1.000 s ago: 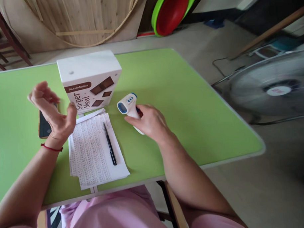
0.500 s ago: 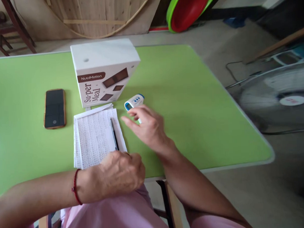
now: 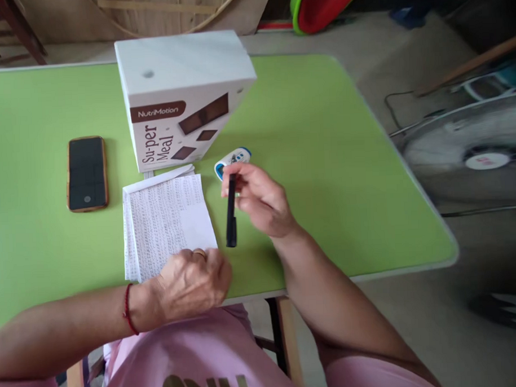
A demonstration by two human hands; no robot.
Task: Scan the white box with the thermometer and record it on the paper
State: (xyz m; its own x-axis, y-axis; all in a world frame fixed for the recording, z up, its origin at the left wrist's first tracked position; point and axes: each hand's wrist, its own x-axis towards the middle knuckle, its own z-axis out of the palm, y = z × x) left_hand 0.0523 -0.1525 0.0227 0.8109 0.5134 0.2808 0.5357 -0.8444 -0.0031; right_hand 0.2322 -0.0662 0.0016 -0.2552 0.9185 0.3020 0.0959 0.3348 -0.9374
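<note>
My right hand (image 3: 262, 202) pinches a black pen (image 3: 230, 217) near its upper end, and the pen's clip end points down toward me. Just beyond those fingers lies a white and blue handheld thermometer (image 3: 236, 156), partly covered by the hand. My left hand (image 3: 191, 280), with a ring and a red bracelet, is curled closed at the near edge of the paper sheets (image 3: 168, 219); whatever may be inside its fingers is hidden. Rows of handwriting fill most of the top sheet, with a blank patch at its lower right.
Behind the sheets stands a white box (image 3: 186, 66) marked NutriMotion Su-per Meal. A phone in a brown case (image 3: 87, 174) lies to the left on the green table (image 3: 346, 173). On the right, beyond the table edge, is a large fan (image 3: 472, 152).
The pen, earlier lying on the paper, is now lifted off it in my right hand. My left hand has shifted slightly left. The view has tilted down a little.
</note>
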